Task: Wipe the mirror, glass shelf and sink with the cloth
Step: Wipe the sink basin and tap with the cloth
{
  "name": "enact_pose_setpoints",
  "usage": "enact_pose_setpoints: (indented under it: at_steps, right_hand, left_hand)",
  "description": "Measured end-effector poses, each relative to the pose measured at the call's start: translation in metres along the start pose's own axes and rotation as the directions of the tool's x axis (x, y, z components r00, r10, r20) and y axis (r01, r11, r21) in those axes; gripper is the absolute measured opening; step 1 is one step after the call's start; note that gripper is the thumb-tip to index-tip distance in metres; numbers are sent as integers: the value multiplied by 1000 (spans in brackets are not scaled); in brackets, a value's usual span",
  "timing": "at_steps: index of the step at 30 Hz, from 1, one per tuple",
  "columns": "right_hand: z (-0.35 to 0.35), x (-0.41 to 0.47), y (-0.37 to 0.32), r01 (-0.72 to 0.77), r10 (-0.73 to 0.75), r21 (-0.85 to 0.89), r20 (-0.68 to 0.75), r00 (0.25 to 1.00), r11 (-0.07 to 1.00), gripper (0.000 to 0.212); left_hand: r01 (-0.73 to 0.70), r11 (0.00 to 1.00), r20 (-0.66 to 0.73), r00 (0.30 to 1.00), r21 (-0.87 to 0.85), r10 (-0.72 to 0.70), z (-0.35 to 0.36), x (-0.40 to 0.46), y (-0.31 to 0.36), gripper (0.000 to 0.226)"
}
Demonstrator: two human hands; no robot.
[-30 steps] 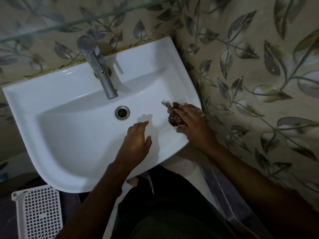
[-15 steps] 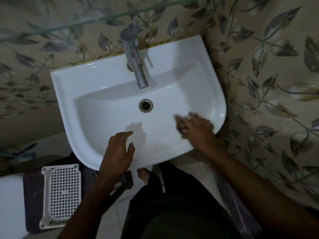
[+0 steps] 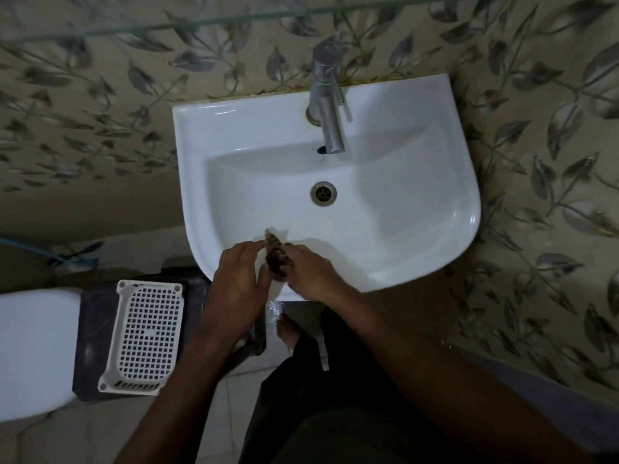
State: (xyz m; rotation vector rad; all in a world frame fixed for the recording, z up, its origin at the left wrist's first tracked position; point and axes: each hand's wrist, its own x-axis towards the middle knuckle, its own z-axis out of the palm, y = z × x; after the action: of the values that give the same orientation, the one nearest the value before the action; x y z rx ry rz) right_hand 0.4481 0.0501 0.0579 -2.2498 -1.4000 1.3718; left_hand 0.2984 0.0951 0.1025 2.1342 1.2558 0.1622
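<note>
A white sink (image 3: 418, 229) hangs on the leaf-patterned wall, with a steel tap (image 3: 328, 112) at its back and a drain (image 3: 323, 193) in the basin. A small dark patterned cloth (image 3: 278, 257) lies bunched on the sink's near rim. My right hand (image 3: 315, 276) grips the cloth from the right. My left hand (image 3: 236, 279) touches the cloth from the left with thumb and fingertips. The edge of the glass shelf (image 3: 201, 23) runs along the top of the view. The mirror is out of view.
A white perforated plastic basket (image 3: 144, 333) sits on a dark stool left of the sink. A white toilet (image 3: 33, 349) stands at the far left. A blue hose (image 3: 70, 257) lies by the wall. My bare foot (image 3: 288, 333) is under the sink's rim.
My right hand slid the cloth left along the sink's near rim, from its right side to the front left. My left hand closed in onto the cloth. My view shifted left.
</note>
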Motion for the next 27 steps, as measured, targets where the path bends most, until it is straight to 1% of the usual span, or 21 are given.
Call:
enact_pose_setpoints:
  at_steps: [2,3,5,6,7,8,9,11,13,14,16,18,20,22,24,26,27]
  right_hand:
    - [-14,-15,15,-56,56,-2,-44,997,998,42]
    - [-21,-23,26,-122,118,-37,-80,990,992,45]
    - [-32,-35,46,-250,220,-164,-179,959,954,48]
    - [-33,-39,49,-283,233,-228,-223,947,932,47]
    - [-28,-42,46,-284,219,-257,-253,942,924,47]
    - [-21,-43,38,-251,183,-244,-269,946,937,46]
    - [-10,-42,27,-183,128,-196,-261,957,963,47]
    - [14,-38,-4,4,-14,-42,-225,974,999,50]
    - [35,-32,-35,177,-166,34,-207,964,984,53]
    - [41,-28,-45,232,-217,50,-209,954,971,55]
    - [46,-24,-50,287,-266,73,-216,940,955,58]
    - [44,-29,-37,347,-328,58,-214,920,936,59]
    - [41,-40,-16,392,-387,-23,-222,895,920,59]
    - [38,-47,2,377,-384,-78,-246,890,923,60]
    - [38,-45,0,386,-388,-62,-260,884,920,61]
    - [47,-34,-16,470,-466,-38,-229,855,882,61]
    - [52,-24,-26,525,-517,-24,-219,827,851,62]
  left_hand:
    - [30,1000,-10,999,-5,-31,-3,-4,-6,43]
    - [45,999,-13,999,-10,-45,-4,-6,-9,44]
    - [61,998,-23,998,-24,-62,-6,-10,-13,44]
    - [65,998,-32,997,-25,-66,-6,-13,-15,44]
    - [66,998,-43,997,-22,-67,-7,-16,-16,44]
    - [65,998,-57,996,-12,-65,-8,-18,-16,44]
    - [62,998,-76,995,3,-61,-10,-20,-17,43]
    - [60,998,-113,992,31,-56,-14,-23,-19,42]
    - [69,997,-137,989,44,-62,-18,-23,-22,41]
    - [73,996,-149,987,43,-66,-20,-23,-23,39]
    - [76,996,-174,982,38,-68,-24,-23,-26,37]
    - [91,995,-183,979,27,-84,-27,-22,-28,38]
    - [133,991,-180,975,12,-128,-29,-21,-32,41]
    - [164,986,-176,971,8,-160,-31,-21,-33,43]
    - [169,986,-182,970,18,-163,-33,-21,-35,42]
    - [170,985,-199,966,10,-165,-36,-20,-37,39]
    - [169,986,-204,965,3,-165,-37,-20,-39,37]
